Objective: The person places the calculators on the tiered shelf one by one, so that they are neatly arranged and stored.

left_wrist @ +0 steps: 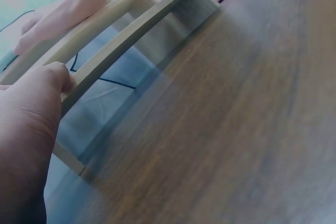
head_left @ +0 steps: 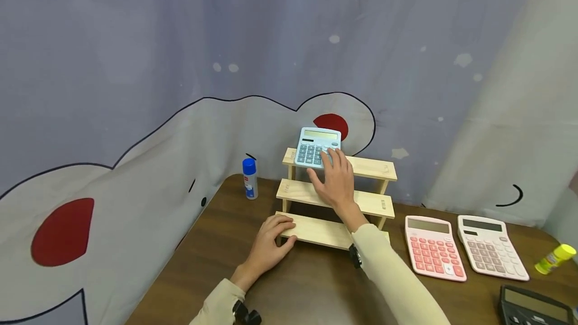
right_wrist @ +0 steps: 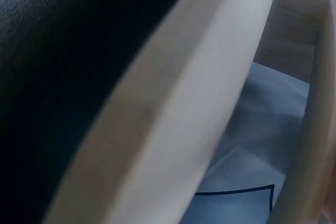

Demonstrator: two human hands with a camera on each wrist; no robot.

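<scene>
A light blue calculator [head_left: 319,134] leans back on the top tier of a three-tier wooden stand [head_left: 316,228], at its left end. My right hand [head_left: 336,179] reaches over the middle tier, and its extended fingertips touch the calculator's lower right keys. The thumb points off to the left, close to the calculator's lower edge. My left hand [head_left: 267,245] grips the left end of the bottom tier, fingers over the board and thumb at its front edge. In the left wrist view that hand [left_wrist: 31,103] holds the board's end. The right wrist view shows wooden boards [right_wrist: 194,103] up close.
Left of the stand stands a glue bottle with a blue cap [head_left: 250,179]. To the right lie a pink calculator [head_left: 433,250], a white calculator [head_left: 492,247], a yellow glue stick [head_left: 555,259] and a black calculator [head_left: 535,307]. A patterned curtain [head_left: 226,139] hangs behind the table.
</scene>
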